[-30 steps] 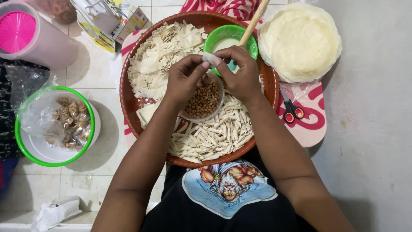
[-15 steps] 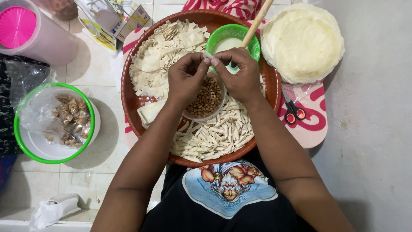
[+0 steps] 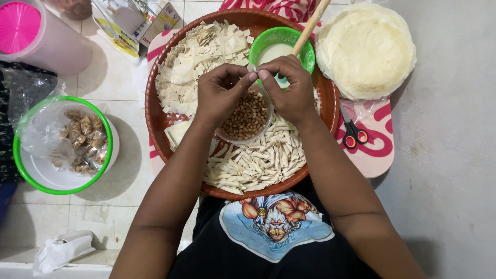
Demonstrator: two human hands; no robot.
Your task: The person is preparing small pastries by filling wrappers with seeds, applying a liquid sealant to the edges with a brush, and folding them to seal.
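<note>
Both hands are meeting over the big round brown tray [image 3: 155,111], just above the small clear bowl of brown peanuts [image 3: 247,118] at the tray's centre. Left hand [image 3: 219,95] and right hand [image 3: 290,88] are each pinching, grip clenched, the same small pale pastry square [image 3: 252,68]. Since a moment ago the hands are sitting slightly further from the tray's near rim and closer together; the square looks more folded, so rolling seems underway. Cut wrappers [image 3: 196,67] are piling at the tray's far left, rolled sticks [image 3: 258,160] at its near side. A green bowl with a wooden stick [image 3: 281,49] is sitting on the far rim.
</note>
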